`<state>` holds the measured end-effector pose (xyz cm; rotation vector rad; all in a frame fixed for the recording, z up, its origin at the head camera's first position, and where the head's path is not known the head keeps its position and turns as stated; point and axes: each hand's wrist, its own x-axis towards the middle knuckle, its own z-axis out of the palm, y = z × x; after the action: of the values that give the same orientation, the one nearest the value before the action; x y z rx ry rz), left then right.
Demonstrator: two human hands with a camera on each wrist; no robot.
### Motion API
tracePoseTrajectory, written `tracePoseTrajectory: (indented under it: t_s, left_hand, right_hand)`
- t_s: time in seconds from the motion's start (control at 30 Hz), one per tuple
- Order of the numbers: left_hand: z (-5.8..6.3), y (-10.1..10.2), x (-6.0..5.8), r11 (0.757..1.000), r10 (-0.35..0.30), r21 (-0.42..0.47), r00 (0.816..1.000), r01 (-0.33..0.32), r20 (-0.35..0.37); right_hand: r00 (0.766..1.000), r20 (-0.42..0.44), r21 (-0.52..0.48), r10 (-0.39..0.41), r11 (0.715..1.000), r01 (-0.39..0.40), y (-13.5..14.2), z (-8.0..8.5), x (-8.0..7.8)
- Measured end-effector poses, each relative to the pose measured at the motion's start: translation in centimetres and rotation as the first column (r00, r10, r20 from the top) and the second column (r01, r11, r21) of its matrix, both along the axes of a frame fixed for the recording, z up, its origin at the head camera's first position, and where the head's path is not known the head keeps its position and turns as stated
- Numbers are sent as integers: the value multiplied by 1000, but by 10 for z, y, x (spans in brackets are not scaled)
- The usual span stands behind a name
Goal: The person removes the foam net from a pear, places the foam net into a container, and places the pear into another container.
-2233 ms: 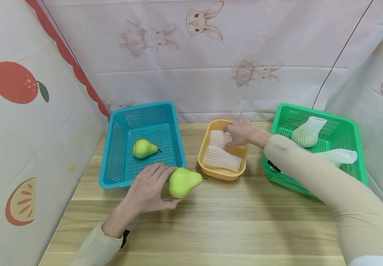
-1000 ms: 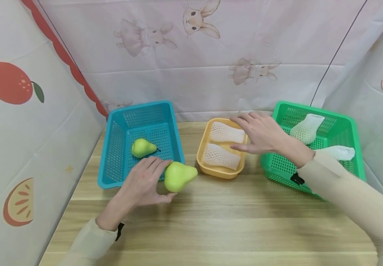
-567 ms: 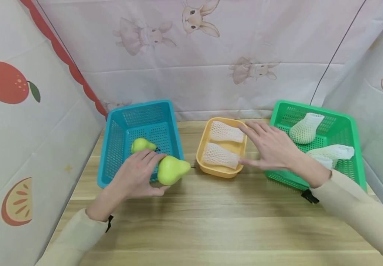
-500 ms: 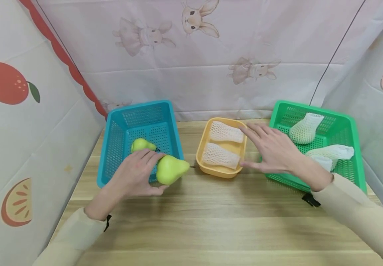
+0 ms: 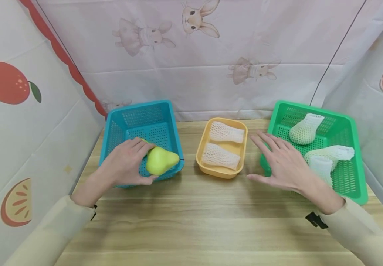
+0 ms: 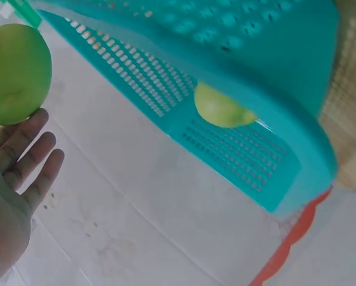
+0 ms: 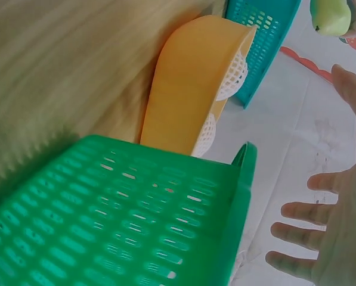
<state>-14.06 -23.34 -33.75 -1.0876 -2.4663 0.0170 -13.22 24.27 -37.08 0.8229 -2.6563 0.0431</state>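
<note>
My left hand (image 5: pixel 125 162) grips a yellow-green pear (image 5: pixel 159 161) with thumb and fingers, over the near side of the blue basket (image 5: pixel 145 115). Its stem points right. A second pear (image 6: pixel 222 108) lies inside that basket, mostly hidden by the hand in the head view. My right hand (image 5: pixel 286 162) is empty, fingers spread, in front of the green basket's left side. To its left, an orange-yellow tray (image 5: pixel 219 173) holds two white foam net sleeves, a far one (image 5: pixel 226 132) and a near one (image 5: pixel 220 156), both lying flat.
The green basket (image 5: pixel 361 173) holds three white-netted items: an upright-leaning pear-shaped one (image 5: pixel 304 131), one lying down (image 5: pixel 336 152) and one partly behind the right hand (image 5: pixel 322 168). Wood-grain tabletop (image 5: pixel 195 229) stretches in front. Printed cloth (image 5: pixel 204 92) hangs behind and at both sides.
My right hand has let go of the far sleeve in the tray and drawn back to the right and nearer. The left hand has carried its pear leftward over the blue basket.
</note>
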Motion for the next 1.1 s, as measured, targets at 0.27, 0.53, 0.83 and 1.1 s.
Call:
tracePoseTrajectory:
  t_s: [0.27,0.53,0.83,1.1]
  left_hand:
    - [-3,-14,-16,999,34,-22,999,-33,30]
    - [-11,-26,-35,991,115,-72,989,-108,98]
    - [-21,-32,-49,978,149,-173,976,-121,160]
    - [-31,-26,-54,956,223,-248,938,-156,267]
  right_hand:
    - [999,-21,-50,-23,999,22,6,-14,16]
    - [999,-15,-72,-48,996,46,10,-19,25]
    - [998,-14,-93,-55,994,53,14,-23,30]
    - [998,-15,-96,-57,994,55,15,-26,34]
